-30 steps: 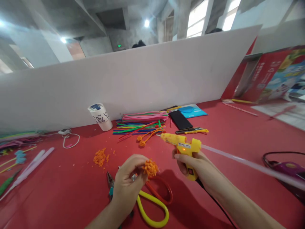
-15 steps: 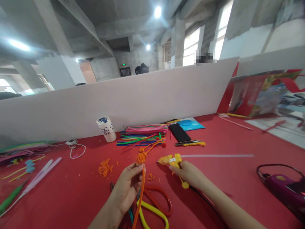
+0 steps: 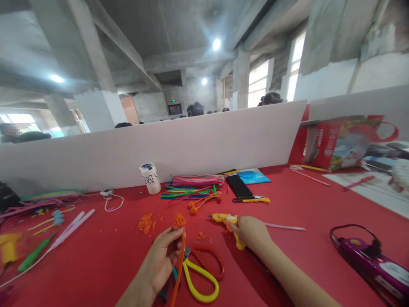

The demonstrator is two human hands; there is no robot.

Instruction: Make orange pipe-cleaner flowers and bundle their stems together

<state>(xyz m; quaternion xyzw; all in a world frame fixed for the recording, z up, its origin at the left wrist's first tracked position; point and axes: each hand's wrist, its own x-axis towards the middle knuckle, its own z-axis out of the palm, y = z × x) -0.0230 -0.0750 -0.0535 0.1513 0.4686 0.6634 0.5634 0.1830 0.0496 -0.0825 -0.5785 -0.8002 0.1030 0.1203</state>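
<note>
My left hand [image 3: 164,251] is closed, pinching an orange pipe cleaner [image 3: 179,268] just below its fluffy, flower-like head [image 3: 179,220]. The stem hangs down past my palm. My right hand [image 3: 252,230] is wrapped round a yellow hot glue gun [image 3: 225,218] low over the table, its nozzle facing left towards the orange head but apart from it. A clear glue stick [image 3: 286,227] juts out behind the gun. Below and between the hands lie scissors with a yellow and a red handle [image 3: 202,294], partly behind the stem. Orange fluff clippings [image 3: 145,223] are left of the head.
Pipe cleaner bundles [image 3: 198,181], another orange stemmed piece [image 3: 193,209], a phone [image 3: 239,186] and a utility knife [image 3: 252,199] lie behind. A paper cup [image 3: 150,178] stands by the white partition [image 3: 207,143]. A purple power strip [image 3: 370,260] is right, a green-handled tool [image 3: 36,252] left.
My view has tilted up and shifted left. The orange head in my left hand now shows apart from the stemmed piece behind it. My right hand has moved forward over the glue gun's back.
</note>
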